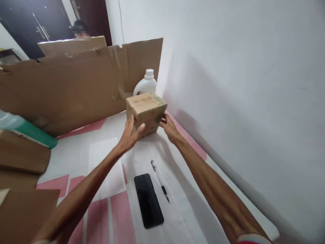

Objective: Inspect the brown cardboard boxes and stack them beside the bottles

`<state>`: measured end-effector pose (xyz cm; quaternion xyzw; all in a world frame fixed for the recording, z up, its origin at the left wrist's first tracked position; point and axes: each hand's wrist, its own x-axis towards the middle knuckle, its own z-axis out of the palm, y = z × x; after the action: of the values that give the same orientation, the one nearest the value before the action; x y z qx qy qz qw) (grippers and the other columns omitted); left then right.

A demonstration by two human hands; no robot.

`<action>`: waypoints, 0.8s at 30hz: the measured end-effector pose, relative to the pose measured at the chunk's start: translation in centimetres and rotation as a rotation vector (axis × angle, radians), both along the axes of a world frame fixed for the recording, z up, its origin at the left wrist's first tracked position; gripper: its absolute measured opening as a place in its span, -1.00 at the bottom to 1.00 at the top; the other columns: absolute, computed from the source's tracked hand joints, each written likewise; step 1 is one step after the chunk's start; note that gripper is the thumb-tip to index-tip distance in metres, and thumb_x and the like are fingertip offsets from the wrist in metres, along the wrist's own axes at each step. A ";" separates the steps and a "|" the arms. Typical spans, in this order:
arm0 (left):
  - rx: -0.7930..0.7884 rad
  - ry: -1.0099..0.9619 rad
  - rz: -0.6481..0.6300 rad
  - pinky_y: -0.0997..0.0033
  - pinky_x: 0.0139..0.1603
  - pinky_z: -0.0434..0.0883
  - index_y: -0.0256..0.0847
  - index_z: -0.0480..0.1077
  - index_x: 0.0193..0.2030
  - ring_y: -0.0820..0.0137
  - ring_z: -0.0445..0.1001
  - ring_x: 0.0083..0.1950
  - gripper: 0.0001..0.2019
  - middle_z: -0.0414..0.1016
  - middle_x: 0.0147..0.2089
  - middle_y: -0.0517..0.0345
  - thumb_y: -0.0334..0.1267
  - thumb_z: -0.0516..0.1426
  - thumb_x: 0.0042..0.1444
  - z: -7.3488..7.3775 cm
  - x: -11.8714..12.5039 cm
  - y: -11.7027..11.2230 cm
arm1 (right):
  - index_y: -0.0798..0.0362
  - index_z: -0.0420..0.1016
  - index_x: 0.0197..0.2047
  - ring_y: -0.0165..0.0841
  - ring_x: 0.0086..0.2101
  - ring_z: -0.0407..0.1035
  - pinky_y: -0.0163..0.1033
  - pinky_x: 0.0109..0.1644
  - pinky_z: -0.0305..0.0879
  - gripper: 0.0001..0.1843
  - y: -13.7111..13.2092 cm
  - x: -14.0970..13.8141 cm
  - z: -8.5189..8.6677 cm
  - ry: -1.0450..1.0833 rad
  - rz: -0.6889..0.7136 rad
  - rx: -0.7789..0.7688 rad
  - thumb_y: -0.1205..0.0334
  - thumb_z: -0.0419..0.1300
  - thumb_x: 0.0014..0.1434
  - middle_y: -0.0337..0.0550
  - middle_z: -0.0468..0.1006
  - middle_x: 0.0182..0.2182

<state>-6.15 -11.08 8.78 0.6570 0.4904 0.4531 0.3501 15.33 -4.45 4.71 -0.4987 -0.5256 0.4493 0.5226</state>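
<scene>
A small cardboard box [148,115] with faint green and reddish print stands at the far end of the table, in front of a white jug [146,84]. My left hand [130,134] grips the box's near left side, thumb raised along its front face. On the opposite side, my right hand [169,127] has its fingers at the lower right edge of the box, partly hidden behind it. Between my forearms lie a black smartphone [149,200], screen up, and a pen [159,181] with a black grip. A white sheet of paper [106,166] is left of them.
Along the back stands a tall cardboard panel [76,88], with a person [80,30] beyond it. Brown cardboard boxes [22,152] and a bottle of green liquid [33,130] occupy the left. A white wall [241,84] runs along the right edge of the table.
</scene>
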 end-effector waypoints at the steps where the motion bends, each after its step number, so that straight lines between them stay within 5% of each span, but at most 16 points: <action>1: 0.006 0.063 0.057 -0.31 0.47 0.17 -0.21 -0.02 0.57 -0.10 0.08 0.54 -0.13 0.11 0.48 -0.33 0.24 0.12 0.30 -0.3 -1.2 -3.7 | -0.08 0.44 0.20 -0.15 0.10 0.41 0.06 0.23 0.37 -0.33 -2.3 -1.2 -0.2 0.022 0.070 0.025 0.30 0.21 -0.04 -0.07 0.49 0.25; 7: 0.104 0.408 0.418 -0.35 0.41 0.25 0.00 -0.35 0.63 -0.11 -0.01 0.56 -0.08 -0.08 0.52 -0.23 -0.05 0.16 0.33 -1.4 -5.7 -26.1 | -0.18 0.44 0.28 -0.15 0.22 0.34 0.00 0.26 0.34 -0.38 -15.8 -9.4 -0.3 0.169 0.384 -0.019 0.25 0.23 0.12 -0.13 0.48 0.25; 10: 0.124 0.525 0.480 -0.23 0.36 0.36 -0.09 -0.28 0.63 -0.13 0.08 0.52 -0.08 -0.06 0.52 -0.25 -0.11 0.17 0.30 -2.5 -6.7 -33.5 | -0.19 0.53 0.21 -0.15 0.20 0.38 0.00 0.29 0.31 -0.50 -20.0 -11.6 0.2 0.168 0.469 -0.032 0.22 0.22 0.19 -0.18 0.55 0.19; 12: 0.199 0.556 0.514 -0.11 0.31 0.43 -0.08 -0.17 0.62 -0.09 0.19 0.46 -0.14 0.06 0.48 -0.22 -0.16 0.17 0.30 -3.4 -7.7 -36.5 | -0.17 0.59 0.16 -0.14 0.15 0.42 0.00 0.30 0.29 -0.58 -21.4 -12.2 0.5 0.157 0.487 -0.029 0.18 0.21 0.24 -0.19 0.60 0.13; 14: 0.247 0.532 0.623 -0.10 0.33 0.40 -0.04 -0.09 0.61 -0.05 0.23 0.43 -0.19 0.14 0.44 -0.18 -0.18 0.18 0.30 -4.2 -9.0 -37.8 | -0.15 0.62 0.13 -0.12 0.12 0.44 0.00 0.28 0.30 -0.62 -22.1 -12.6 0.3 0.141 0.493 -0.043 0.14 0.21 0.27 -0.18 0.63 0.09; 17: 0.200 0.363 0.791 -0.17 0.42 0.27 0.02 -0.14 0.61 -0.05 0.15 0.49 -0.14 0.05 0.52 -0.17 -0.08 0.22 0.29 -5.1 -11.4 -36.6 | -0.15 0.61 0.16 -0.10 0.13 0.43 0.01 0.25 0.33 -0.60 -22.8 -13.0 -0.6 0.111 0.518 -0.080 0.02 0.21 0.30 -0.17 0.62 0.14; 19: 0.112 0.183 0.770 -0.16 0.46 0.21 0.00 -0.16 0.60 -0.02 0.12 0.53 -0.20 0.00 0.56 -0.19 0.04 0.13 0.36 -5.6 -13.2 -34.6 | -0.16 0.62 0.16 -0.09 0.14 0.44 0.04 0.26 0.34 -0.54 -23.4 -13.5 -1.6 0.105 0.545 -0.131 -0.16 0.17 0.34 -0.15 0.60 0.17; 22: 0.006 -0.029 0.644 -0.10 0.44 0.25 -0.09 0.04 0.53 0.05 0.26 0.47 -0.36 0.23 0.46 -0.21 0.17 -0.14 0.45 -5.7 -15.0 -31.8 | -0.13 0.66 0.08 -0.07 0.13 0.46 0.12 0.30 0.31 -0.34 -24.5 -14.3 -3.3 0.107 0.527 -0.201 -0.42 0.04 0.32 -0.08 0.63 0.13; 24: -0.022 -0.037 0.579 -0.07 0.37 0.33 -0.14 0.14 0.48 0.05 0.35 0.39 -0.36 0.36 0.36 -0.20 0.19 -0.14 0.44 -5.0 -15.1 -31.3 | -0.12 0.67 0.04 -0.05 0.12 0.46 0.15 0.31 0.30 -0.27 -25.1 -14.6 -4.1 0.126 0.480 -0.218 -0.50 0.02 0.27 -0.05 0.66 0.07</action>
<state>-21.29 -42.37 3.76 0.4775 0.6559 0.5408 0.2221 0.73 -29.58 0.61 -0.3841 -0.5437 0.6446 0.3759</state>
